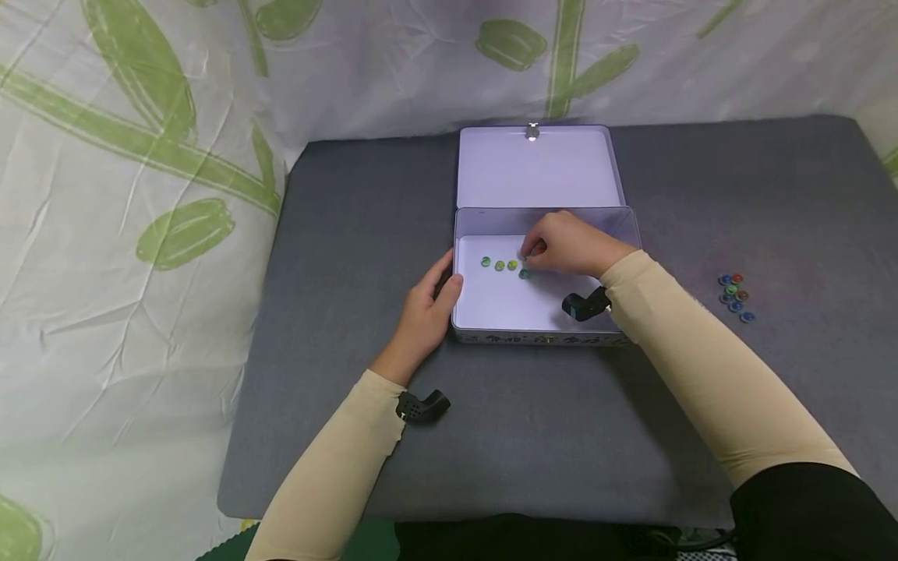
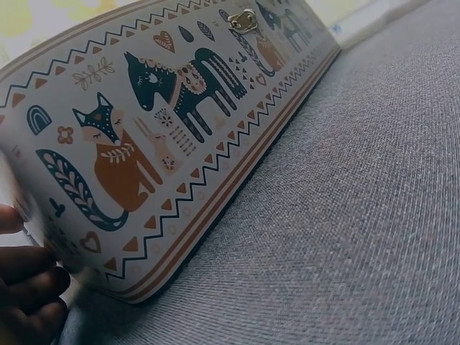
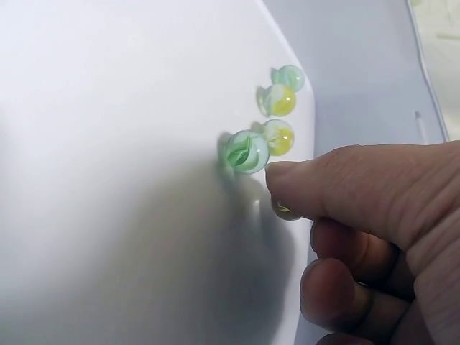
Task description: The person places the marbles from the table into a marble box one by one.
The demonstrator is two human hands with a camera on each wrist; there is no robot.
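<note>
A tin box [image 1: 536,336] stands with its lid [image 1: 533,167] swung back; animals decorate its outside [image 2: 129,162]. My left hand [image 1: 424,312] rests against its left side, thumb at the rim; some fingers [image 2: 32,287] show at the corner in the left wrist view. Inside, my right hand [image 1: 571,245] pinches a glass marble [image 3: 285,210], mostly hidden by the thumb. Beside it on the white floor lie a green-swirled marble [image 3: 247,152], two yellow-and-clear marbles [image 3: 279,137] and a pale green marble [image 3: 290,77].
Several blue, red and green marbles [image 1: 733,296] sit in a cluster on the grey tabletop [image 1: 365,234], right of the box. A metal clasp [image 1: 532,132] tops the raised lid. Leaf-patterned sheeting [image 1: 393,62] hangs behind the table and on its left.
</note>
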